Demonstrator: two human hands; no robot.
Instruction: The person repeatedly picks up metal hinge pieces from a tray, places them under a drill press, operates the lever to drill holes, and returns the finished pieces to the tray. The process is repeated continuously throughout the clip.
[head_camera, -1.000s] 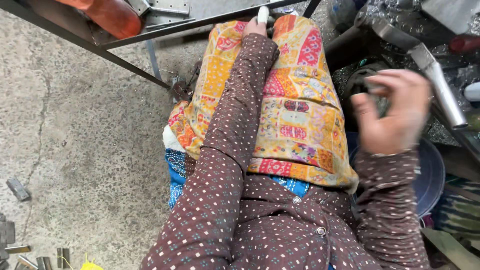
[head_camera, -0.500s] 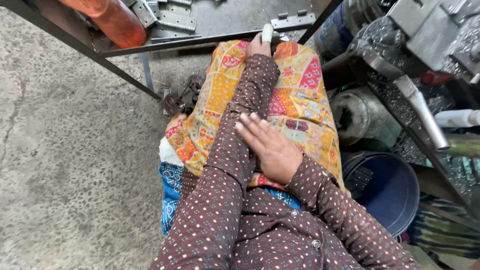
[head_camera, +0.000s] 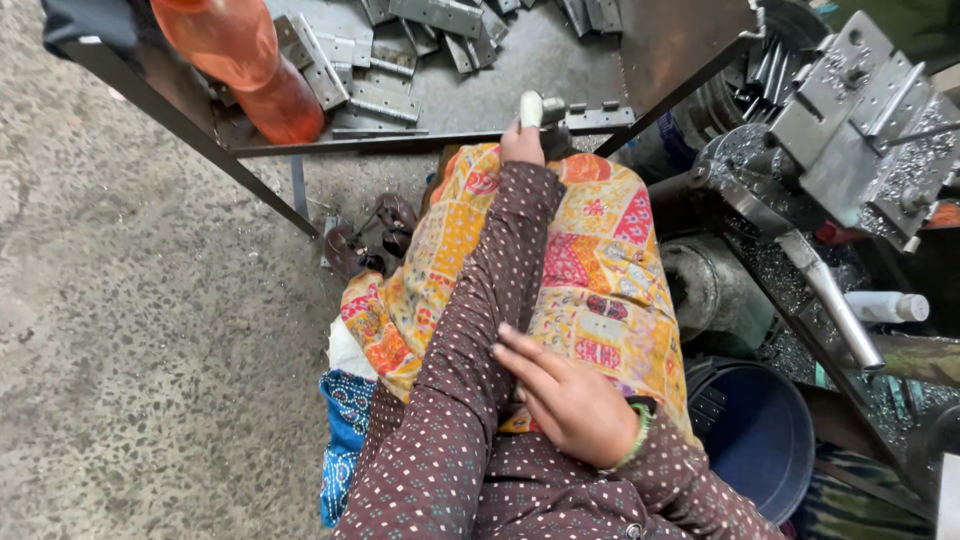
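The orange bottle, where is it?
In the head view, the orange bottle stands at the top left, on the metal tray, left of the pile of grey hinges.

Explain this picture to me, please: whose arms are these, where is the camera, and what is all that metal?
The camera sits on a person's head and looks down, so you see their own lap and arms. The left hand reaches forward and grips a pale handle at the edge of a metal table. The right hand rests against the left sleeve. Flat metal hinges lie scattered on the table beside an orange bottle. To the right stand a grey machine and, lower down, a dark blue bucket.
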